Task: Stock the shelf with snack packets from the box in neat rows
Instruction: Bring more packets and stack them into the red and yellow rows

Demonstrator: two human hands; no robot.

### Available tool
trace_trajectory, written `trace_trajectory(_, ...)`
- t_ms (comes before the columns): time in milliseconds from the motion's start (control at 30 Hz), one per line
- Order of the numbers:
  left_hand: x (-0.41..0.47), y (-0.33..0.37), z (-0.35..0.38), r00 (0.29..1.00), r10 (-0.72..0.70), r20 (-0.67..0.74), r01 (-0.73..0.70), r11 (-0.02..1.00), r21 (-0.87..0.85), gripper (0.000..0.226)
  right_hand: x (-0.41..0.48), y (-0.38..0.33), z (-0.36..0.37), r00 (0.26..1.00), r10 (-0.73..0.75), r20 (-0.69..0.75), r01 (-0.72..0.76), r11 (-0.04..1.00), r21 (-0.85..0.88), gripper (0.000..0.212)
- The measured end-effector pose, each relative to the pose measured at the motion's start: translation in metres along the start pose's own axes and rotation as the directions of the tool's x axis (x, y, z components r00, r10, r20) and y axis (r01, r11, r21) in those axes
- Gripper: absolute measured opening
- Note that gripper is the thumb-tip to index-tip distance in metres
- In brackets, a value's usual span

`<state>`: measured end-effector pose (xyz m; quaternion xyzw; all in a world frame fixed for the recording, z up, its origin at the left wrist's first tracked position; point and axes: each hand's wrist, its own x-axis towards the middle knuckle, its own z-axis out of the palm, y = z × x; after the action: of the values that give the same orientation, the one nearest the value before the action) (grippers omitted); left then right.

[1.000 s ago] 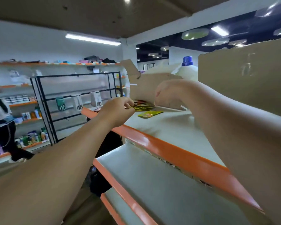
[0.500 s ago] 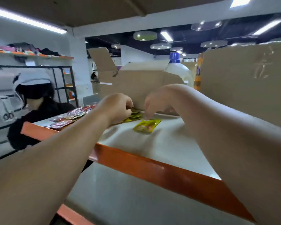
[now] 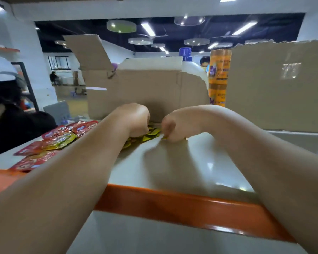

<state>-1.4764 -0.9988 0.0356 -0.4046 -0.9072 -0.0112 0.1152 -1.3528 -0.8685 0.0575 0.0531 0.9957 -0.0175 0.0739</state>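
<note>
The loose yellow packet (image 3: 165, 138) that lay alone on the shelf (image 3: 200, 162) a moment ago is now pinched under the right hand (image 3: 174, 125), drawn in beside the yellow stack (image 3: 149, 133), which the left hand (image 3: 136, 120) grips with curled fingers. The box (image 3: 145, 88) stands just behind both hands, with red packets (image 3: 50, 142) well left of the left hand. I'd say this row is being squared up
</note>
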Motion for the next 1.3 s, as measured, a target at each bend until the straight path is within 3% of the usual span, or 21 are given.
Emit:
trace_trajectory(167, 0.003, 0.001, 0.006, 0.998, 0.015, -0.06, -0.016, 1.0, -0.027, 0.019, -0.014, 0.01, -0.015, 0.969, 0.066, -0.238, -0.014, 0.976, 0.216, 0.013)
trace_trajectory(333, 0.006, -0.007, 0.007, 0.987, -0.033, -0.155, 0.014, 0.992, -0.122, 0.025, -0.022, 0.036, -0.022, 0.864, 0.177, -0.472, 0.099, 0.859, 0.503, 0.015)
trace_trajectory(400, 0.006, -0.013, 0.007, 0.961, -0.032, -0.276, -0.049, 0.958, -0.284, 0.025, -0.024, 0.045, -0.021, 0.854, 0.209, -0.476, 0.154, 0.772, 0.616, 0.019)
trace_trajectory(467, 0.003, -0.013, 0.002, 0.897, -0.046, -0.44, -0.192, 0.856, -0.48, 0.025, -0.023, 0.051, -0.019, 0.885, 0.222, -0.409, 0.174, 0.658, 0.733, 0.02)
trace_trajectory(533, 0.001, -0.012, -0.005, 0.826, -0.101, -0.555, -0.311, 0.74, -0.596, 0.027, -0.02, 0.057, -0.014, 0.93, 0.218, -0.297, 0.097, 0.632, 0.769, 0.017)
trace_trajectory(600, 0.002, -0.011, -0.008, 0.805, -0.124, -0.58, -0.362, 0.672, -0.646, 0.03, -0.017, 0.06, -0.008, 0.948, 0.257, -0.188, -0.084, 0.771, 0.631, 0.017)
trace_trajectory(667, 0.003, -0.01, -0.006, 0.852, -0.071, -0.519, -0.341, 0.678, -0.652, 0.032, -0.015, 0.06, -0.003, 0.944, 0.319, -0.085, -0.269, 0.892, 0.363, 0.019)
trace_trajectory(767, 0.002, -0.008, -0.001, 0.882, -0.066, -0.467, -0.277, 0.729, -0.626, 0.033, -0.015, 0.058, 0.001, 0.914, 0.405, -0.002, -0.395, 0.892, 0.22, 0.018)
trace_trajectory(867, -0.001, -0.01, -0.004, 0.894, -0.164, -0.417, -0.13, 0.795, -0.592, 0.032, -0.017, 0.053, 0.003, 0.897, 0.433, 0.086, -0.441, 0.875, 0.198, 0.031)
trace_trajectory(967, -0.003, -0.015, -0.009, 0.933, -0.276, -0.232, 0.131, 0.858, -0.496, 0.036, -0.014, 0.044, 0.002, 0.919, 0.347, 0.19, -0.383, 0.899, 0.213, 0.041)
trace_trajectory(1033, -0.005, -0.016, -0.011, 0.956, -0.275, -0.097, 0.206, 0.874, -0.44, 0.038, -0.01, 0.038, 0.0, 0.92, 0.308, 0.242, -0.354, 0.919, 0.176, 0.042)
trace_trajectory(1133, -0.006, -0.018, -0.007, 0.989, -0.136, 0.051, 0.145, 0.929, -0.34, 0.026, -0.004, 0.039, 0.0, 0.895, 0.361, 0.26, -0.397, 0.912, 0.1, 0.042)
trace_trajectory(1200, -0.009, -0.014, -0.007, 0.998, -0.053, 0.026, 0.059, 0.947, -0.317, 0.015, -0.005, 0.045, 0.001, 0.854, 0.454, 0.253, -0.479, 0.877, 0.044, 0.047)
trace_trajectory(1300, -0.02, 0.003, -0.016, 0.985, 0.175, 0.005, -0.155, 0.884, -0.441, 0.016, -0.02, 0.056, -0.003, 0.802, 0.563, 0.197, -0.574, 0.819, -0.003, 0.06)
